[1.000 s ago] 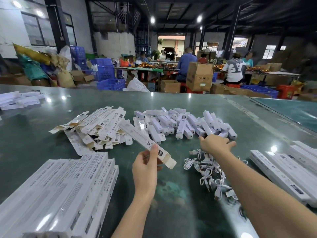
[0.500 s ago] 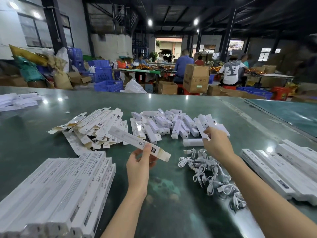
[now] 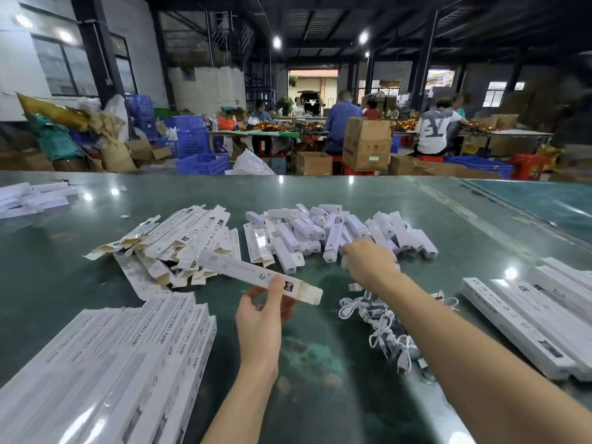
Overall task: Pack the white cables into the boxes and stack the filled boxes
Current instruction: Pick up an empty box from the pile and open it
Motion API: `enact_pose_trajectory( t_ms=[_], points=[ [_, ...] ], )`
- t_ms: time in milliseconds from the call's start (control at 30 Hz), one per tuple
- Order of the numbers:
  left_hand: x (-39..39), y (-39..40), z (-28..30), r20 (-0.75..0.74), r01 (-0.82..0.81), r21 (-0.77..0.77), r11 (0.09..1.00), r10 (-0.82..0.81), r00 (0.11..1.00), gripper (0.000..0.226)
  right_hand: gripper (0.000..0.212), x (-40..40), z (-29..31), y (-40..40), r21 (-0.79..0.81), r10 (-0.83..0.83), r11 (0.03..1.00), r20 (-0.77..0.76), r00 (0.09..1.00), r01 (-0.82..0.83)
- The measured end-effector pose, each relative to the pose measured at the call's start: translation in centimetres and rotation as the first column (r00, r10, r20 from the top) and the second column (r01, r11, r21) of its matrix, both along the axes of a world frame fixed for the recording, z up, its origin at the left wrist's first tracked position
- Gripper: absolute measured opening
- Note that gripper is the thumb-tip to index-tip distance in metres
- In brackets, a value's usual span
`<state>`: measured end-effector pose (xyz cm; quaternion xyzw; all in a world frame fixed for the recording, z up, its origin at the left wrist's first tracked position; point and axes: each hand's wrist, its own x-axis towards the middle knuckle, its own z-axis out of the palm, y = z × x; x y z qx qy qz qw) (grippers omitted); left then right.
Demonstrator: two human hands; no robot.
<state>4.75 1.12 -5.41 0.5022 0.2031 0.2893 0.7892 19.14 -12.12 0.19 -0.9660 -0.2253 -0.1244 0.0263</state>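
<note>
My left hand (image 3: 261, 315) pinches a long white box (image 3: 253, 274) near its open right end and holds it slanted above the green table (image 3: 320, 363). My right hand (image 3: 368, 264) is curled over a short white bar (image 3: 344, 261) at the near edge of a heap of white bars (image 3: 333, 230). The bar's ends show on both sides of the fist. A tangle of white cables (image 3: 381, 325) lies just in front of my right hand, partly under my forearm.
Flat unfolded boxes (image 3: 179, 238) are heaped left of the bars. Rows of long white boxes lie at the near left (image 3: 112, 363) and at the right (image 3: 528, 315). More white boxes (image 3: 32, 197) sit far left. People work at tables behind.
My right hand has pulled back from the far side of the bar heap to its near edge and closed over a bar. The left hand has kept hold of the box.
</note>
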Motion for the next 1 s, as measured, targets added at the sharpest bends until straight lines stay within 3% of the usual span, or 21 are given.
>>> enact_pose_trajectory(
  t_ms=[67, 100, 200, 300, 400, 600, 900, 1000],
  points=[
    [0.0, 0.0, 0.1, -0.004, 0.002, -0.003, 1.0, -0.002, 1.0, 0.04, 0.013, -1.2, 0.3, -0.2, 0.266, 0.065, 0.958, 0.166, 0.984, -0.108],
    [0.0, 0.1, 0.1, -0.008, 0.004, -0.008, 1.0, -0.004, 1.0, 0.042, 0.011, -2.1, 0.6, -0.4, 0.446, 0.071, 0.879, 0.227, 0.971, -0.168],
    [-0.1, 0.0, 0.3, 0.007, 0.018, -0.065, 0.998, -0.017, 1.0, 0.042, 0.021, -6.1, 1.8, -1.1, 0.84, 0.067, 0.469, 0.272, 0.96, -0.271],
    [-0.2, -0.1, 0.6, 0.021, 0.034, -0.106, 0.994, -0.032, 0.999, 0.044, 0.023, -9.9, 2.2, -2.1, 0.986, 0.142, 0.112, 0.106, 0.984, -0.123],
    [-0.4, 0.0, 0.7, 0.035, 0.057, -0.132, 0.99, -0.053, 0.998, 0.047, 0.017, -12.0, 1.0, -3.0, 0.988, 0.259, -0.111, -0.073, 0.963, 0.104],
    [-0.7, 0.1, 0.8, 0.049, 0.108, -0.09, 0.99, -0.104, 0.993, 0.059, 0.021, -12.2, -0.9, -3.0, 0.907, 0.306, -0.275, -0.232, 0.923, 0.319],
    [-0.4, 0.0, 0.5, 0.034, 0.111, -0.046, 0.993, -0.11, 0.993, 0.071, 0.02, -12.7, -1.8, -2.0, 0.902, 0.338, -0.214, -0.292, 0.895, 0.375],
    [-0.4, -0.1, 0.4, 0.045, 0.133, 0.001, 0.991, -0.133, 0.99, 0.069, 0.023, -12.6, -1.3, -2.4, 0.884, 0.344, -0.255, -0.295, 0.891, 0.392]
  ],
)
